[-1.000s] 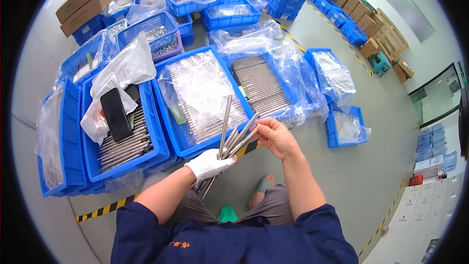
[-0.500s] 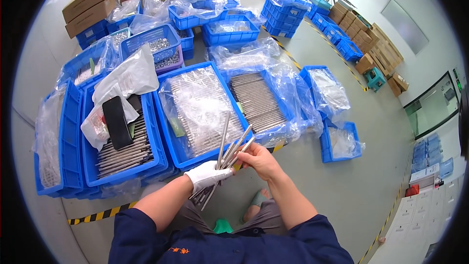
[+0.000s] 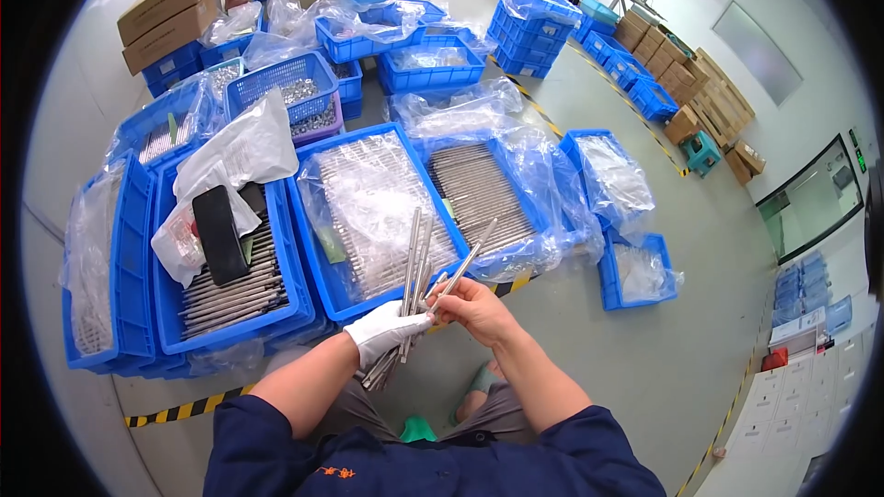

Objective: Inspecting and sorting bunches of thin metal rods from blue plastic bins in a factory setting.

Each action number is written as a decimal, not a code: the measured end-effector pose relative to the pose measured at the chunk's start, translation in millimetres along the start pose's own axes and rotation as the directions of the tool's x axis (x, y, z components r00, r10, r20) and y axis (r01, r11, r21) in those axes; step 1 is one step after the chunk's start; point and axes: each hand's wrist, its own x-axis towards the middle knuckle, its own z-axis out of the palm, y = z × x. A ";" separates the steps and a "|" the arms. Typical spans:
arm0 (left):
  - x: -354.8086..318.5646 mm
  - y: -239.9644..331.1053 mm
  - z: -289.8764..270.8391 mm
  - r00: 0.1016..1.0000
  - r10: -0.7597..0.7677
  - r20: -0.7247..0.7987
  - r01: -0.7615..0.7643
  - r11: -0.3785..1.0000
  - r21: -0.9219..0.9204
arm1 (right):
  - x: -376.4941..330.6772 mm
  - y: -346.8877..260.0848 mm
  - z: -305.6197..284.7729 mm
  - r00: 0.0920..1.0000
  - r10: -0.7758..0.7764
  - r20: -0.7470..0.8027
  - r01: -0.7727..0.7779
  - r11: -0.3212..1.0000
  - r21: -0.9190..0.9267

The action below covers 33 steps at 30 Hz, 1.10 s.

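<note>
The floor (image 3: 645,377) is grey and carries a black-and-yellow striped tape line (image 3: 184,405) that runs beneath the crates toward the person's left.

The centre crate (image 3: 318,248) serves as the landmark. It is a blue plastic crate lined with clear film and filled with rows of thin metal rods. To its left stands a second blue crate (image 3: 166,313) holding a layer of metal rods, with a black flat object (image 3: 219,235) and a white plastic bag (image 3: 239,152) lying on top. To its right stands a third blue crate (image 3: 543,221), also film-lined and loaded with rods. Further right of that sit two smaller blue bins (image 3: 612,276) holding clear bags. Behind the centre crate, a blue mesh basket (image 3: 285,83) holds small metal parts, and brown cardboard boxes (image 3: 166,14) are stacked behind that to the left.

The bundle of metal rods (image 3: 414,276) is held in the air just in front of the centre crate's near edge. The rods fan upward over the crate rim and project downward below the hands.

The left hand (image 3: 387,329), in a white glove, is clenched around the lower middle of the bundle. The right hand (image 3: 474,306), bare, sits just right of the left hand and touches it; its fingers pinch a single rod (image 3: 465,262) that angles up and to the right out of the bundle.
</note>
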 end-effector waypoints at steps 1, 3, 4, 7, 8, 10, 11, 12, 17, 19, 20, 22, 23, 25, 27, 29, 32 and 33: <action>-0.8 1.5 -0.2 0.999 -0.036 -0.023 0.035 0.999 -0.041 | 0.7 -0.5 1.2 0.999 -0.052 0.015 0.052 0.998 0.044; -4.3 6.7 3.4 0.995 -0.056 -0.081 0.043 0.988 -0.151 | 0.3 -5.7 -2.8 0.989 -0.098 -0.112 0.108 0.990 0.093; -4.9 9.3 3.7 0.993 -0.047 -0.112 0.028 0.986 -0.167 | 1.1 -7.9 -10.7 0.977 -0.118 -0.180 0.139 0.984 0.111; -2.3 10.9 -5.6 0.972 0.151 -0.179 -0.200 0.934 -0.296 | -0.2 -16.5 -27.9 0.996 -0.052 -0.071 0.065 0.978 0.200; -3.4 11.2 -8.0 0.965 0.194 -0.179 -0.242 0.920 -0.309 | -2.8 -11.0 -23.8 1.000 -0.003 -0.019 0.006 0.985 0.173; -4.6 14.1 -10.0 0.967 0.185 -0.176 -0.238 0.905 -0.354 | -3.6 2.9 -6.3 0.990 0.133 0.054 -0.140 0.979 0.151; -4.8 15.7 -10.4 0.971 0.170 -0.169 -0.226 0.888 -0.402 | -4.7 5.8 1.3 0.975 0.169 0.141 -0.193 0.965 0.176; -3.5 15.9 -11.0 0.973 0.178 -0.147 -0.223 0.889 -0.400 | -4.1 8.6 5.0 0.957 0.191 0.218 -0.232 0.955 0.183; -6.1 18.7 -8.9 0.981 0.188 -0.041 -0.184 0.852 -0.490 | -3.0 17.5 6.7 0.883 0.258 0.393 -0.363 0.905 0.222; -5.5 16.1 -10.9 0.983 0.170 -0.070 -0.183 0.868 -0.461 | -6.9 14.7 15.2 0.874 0.303 0.381 -0.399 0.894 0.204; -3.6 14.8 -13.2 0.978 0.174 -0.113 -0.206 0.881 -0.426 | -8.9 13.6 20.0 0.863 0.346 0.367 -0.432 0.883 0.185; -2.4 16.9 -19.9 0.973 0.166 -0.158 -0.214 0.906 -0.365 | -13.3 16.8 26.9 0.844 0.374 0.385 -0.468 0.864 0.186; -3.3 19.6 -20.9 0.956 0.220 -0.196 -0.277 0.895 -0.349 | -15.4 17.0 30.6 0.828 0.392 0.401 -0.491 0.852 0.182; -7.4 25.1 -26.8 0.942 0.199 -0.270 -0.286 0.898 -0.335 | -22.8 19.6 37.7 0.818 0.390 0.423 -0.504 0.839 0.202; -5.9 28.9 -30.4 0.888 0.253 -0.384 -0.382 0.871 -0.309 | -27.5 20.4 44.9 0.739 0.405 0.539 -0.506 0.861 0.046; -9.7 34.1 -36.0 0.910 0.221 -0.352 -0.367 0.824 -0.431 | -36.2 26.7 55.6 0.641 0.402 0.654 -0.535 0.845 0.005; -3.0 21.6 -50.1 0.891 0.234 -0.389 -0.420 0.748 -0.513 | -41.4 19.6 59.9 0.655 0.332 0.679 -0.474 0.880 0.026; -7.3 29.3 -42.3 0.901 0.205 -0.382 -0.394 0.756 -0.523 | -39.6 14.6 54.5 0.703 0.282 0.653 -0.408 0.912 0.045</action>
